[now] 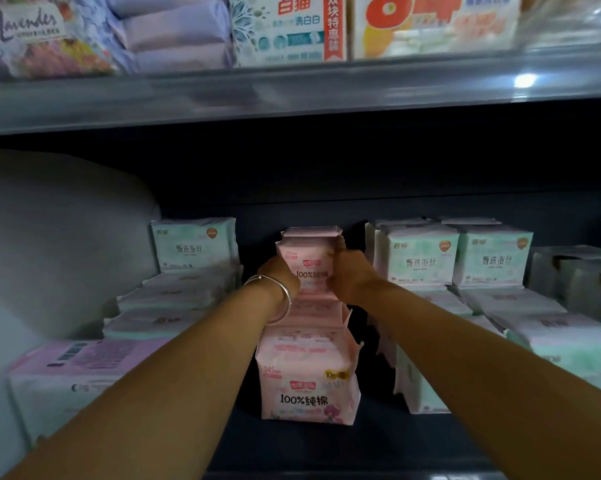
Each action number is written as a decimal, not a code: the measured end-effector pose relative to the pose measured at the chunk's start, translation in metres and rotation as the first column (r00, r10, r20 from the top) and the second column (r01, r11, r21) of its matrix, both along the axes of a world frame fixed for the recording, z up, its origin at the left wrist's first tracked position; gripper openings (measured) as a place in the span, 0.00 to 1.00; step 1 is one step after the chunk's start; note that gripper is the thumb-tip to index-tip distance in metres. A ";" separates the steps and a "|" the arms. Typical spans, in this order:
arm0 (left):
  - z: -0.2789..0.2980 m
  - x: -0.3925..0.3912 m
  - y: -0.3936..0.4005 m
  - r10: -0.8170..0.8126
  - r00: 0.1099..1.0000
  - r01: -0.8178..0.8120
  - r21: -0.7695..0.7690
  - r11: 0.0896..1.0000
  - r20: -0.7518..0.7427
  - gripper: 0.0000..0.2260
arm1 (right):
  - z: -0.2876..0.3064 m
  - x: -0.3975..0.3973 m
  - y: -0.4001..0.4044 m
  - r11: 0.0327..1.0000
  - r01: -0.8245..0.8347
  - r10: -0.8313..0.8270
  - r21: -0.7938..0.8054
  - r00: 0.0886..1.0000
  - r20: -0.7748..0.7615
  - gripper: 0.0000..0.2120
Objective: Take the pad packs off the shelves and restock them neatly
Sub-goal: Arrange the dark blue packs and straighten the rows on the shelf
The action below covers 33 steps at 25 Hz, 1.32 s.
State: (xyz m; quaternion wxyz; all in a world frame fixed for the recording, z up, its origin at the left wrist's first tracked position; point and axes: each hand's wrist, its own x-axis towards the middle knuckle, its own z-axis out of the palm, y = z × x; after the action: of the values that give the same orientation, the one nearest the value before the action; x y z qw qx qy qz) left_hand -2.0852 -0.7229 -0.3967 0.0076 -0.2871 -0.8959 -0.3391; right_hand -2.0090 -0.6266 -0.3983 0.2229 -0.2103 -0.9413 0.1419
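Fingers (340, 252) of the right hand (349, 275) curl round one side of the rear pink pack (307, 261), and the left hand (278, 275) grips the other side, its fingers hidden behind it. That pack stands upright, deep on the lower shelf (326, 445), directly behind the front pink pack (307, 379), green packs (458, 258) to its right. Looks like squaring up the pink row; next, I'd say, it needs seating flush in line.

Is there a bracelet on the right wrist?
No, the silver bracelet sits on the left wrist, just behind the left hand; the wrist behind the right hand is bare.
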 end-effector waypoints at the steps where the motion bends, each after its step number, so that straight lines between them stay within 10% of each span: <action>1: -0.003 0.000 0.003 -0.014 1.000 0.014 -0.022 1.000 -0.005 0.15 | -0.003 0.000 0.001 1.000 -0.014 0.013 -0.009 1.000 -0.009 0.25; 11: 0.005 0.015 -0.018 -0.018 1.000 0.014 -0.176 0.984 -0.019 0.15 | 0.006 0.005 -0.007 0.995 0.036 -0.030 -0.089 0.997 0.069 0.40; 16: 0.013 0.041 -0.050 0.010 0.999 -0.019 -0.328 0.945 -0.031 0.15 | 0.014 0.039 -0.037 0.997 -0.038 0.015 0.072 0.955 0.295 0.20; 22: 0.001 0.073 -0.066 0.007 1.000 0.000 -0.341 0.940 0.018 0.15 | 0.004 0.065 -0.065 0.975 -0.148 0.043 0.167 0.858 0.512 0.19; 33: 0.002 0.062 -0.071 -0.039 0.999 0.029 -0.257 0.966 -0.033 0.15 | -0.004 0.052 -0.052 0.957 -0.170 0.060 0.236 0.910 0.409 0.14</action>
State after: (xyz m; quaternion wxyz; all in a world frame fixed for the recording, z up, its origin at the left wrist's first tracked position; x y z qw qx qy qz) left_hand -2.0230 -0.7936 -0.3944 -0.0184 -0.3076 -0.9267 -0.2151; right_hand -1.9571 -0.6783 -0.4026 0.0444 -0.1466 -0.9880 -0.0184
